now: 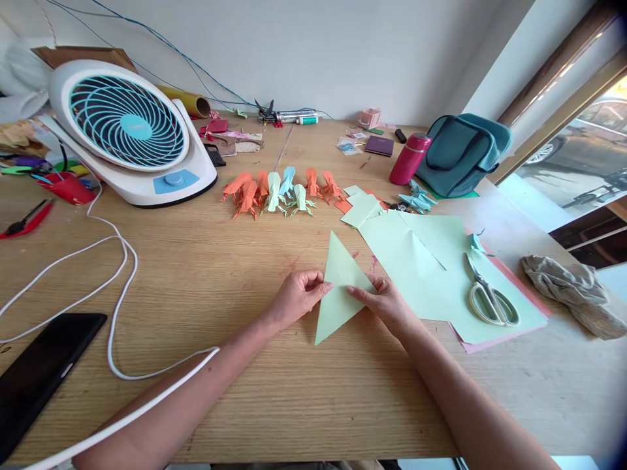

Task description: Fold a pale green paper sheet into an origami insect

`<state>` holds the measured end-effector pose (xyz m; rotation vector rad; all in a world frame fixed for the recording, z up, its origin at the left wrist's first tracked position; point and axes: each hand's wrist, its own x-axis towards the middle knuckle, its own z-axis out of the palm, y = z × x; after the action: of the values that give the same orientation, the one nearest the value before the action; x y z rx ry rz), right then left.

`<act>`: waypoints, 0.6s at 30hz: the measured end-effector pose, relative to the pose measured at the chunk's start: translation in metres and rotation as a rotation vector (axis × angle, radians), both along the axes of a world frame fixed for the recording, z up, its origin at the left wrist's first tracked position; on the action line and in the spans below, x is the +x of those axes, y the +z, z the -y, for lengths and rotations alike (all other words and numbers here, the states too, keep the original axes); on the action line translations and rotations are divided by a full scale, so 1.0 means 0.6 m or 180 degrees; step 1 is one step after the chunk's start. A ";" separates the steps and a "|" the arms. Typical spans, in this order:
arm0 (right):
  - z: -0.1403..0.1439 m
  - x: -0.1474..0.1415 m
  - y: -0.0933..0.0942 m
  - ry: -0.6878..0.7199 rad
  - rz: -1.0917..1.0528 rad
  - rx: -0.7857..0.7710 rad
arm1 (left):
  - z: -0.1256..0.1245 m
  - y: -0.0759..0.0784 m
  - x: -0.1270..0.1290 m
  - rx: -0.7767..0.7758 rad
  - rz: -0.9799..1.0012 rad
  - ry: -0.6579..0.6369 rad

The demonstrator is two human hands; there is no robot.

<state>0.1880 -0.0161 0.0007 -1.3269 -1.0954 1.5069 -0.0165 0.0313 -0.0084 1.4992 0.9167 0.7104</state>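
Note:
Between my two hands is a pale green sheet of paper folded into a triangle point(340, 287), held just above the wooden table. My left hand point(301, 294) pinches its left edge, thumb on top and fingers curled behind. On the other side my right hand point(385, 297) grips the right corner, its thumb lying flat on the paper. To the right lie large pale green sheets point(406, 261), with scissors point(491, 297) resting on them. Beyond my hands stands a group of folded paper figures point(274, 192) in orange, green and blue.
A white fan point(132, 127) stands at the back left, its white cable point(132, 274) looping across the table and over my left forearm. A black phone point(49, 372) lies at left. Toward the right are a pink bottle point(410, 158), a teal bag point(458, 156) and a crumpled cloth point(573, 294).

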 end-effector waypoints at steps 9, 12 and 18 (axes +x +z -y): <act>0.000 0.002 -0.008 -0.0059 -0.0135 -0.0027 | -0.001 0.000 0.003 0.0122 0.0117 -0.0013; 0.000 0.000 -0.010 -0.0109 -0.0183 -0.0019 | 0.000 0.001 0.001 0.0144 0.0075 -0.0087; 0.002 0.000 -0.006 -0.0206 -0.0122 0.0063 | 0.003 0.003 -0.001 0.0375 -0.0116 -0.0117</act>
<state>0.1881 -0.0171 -0.0032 -1.3027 -1.0310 1.4648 -0.0173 0.0298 -0.0066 1.6335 0.8852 0.7229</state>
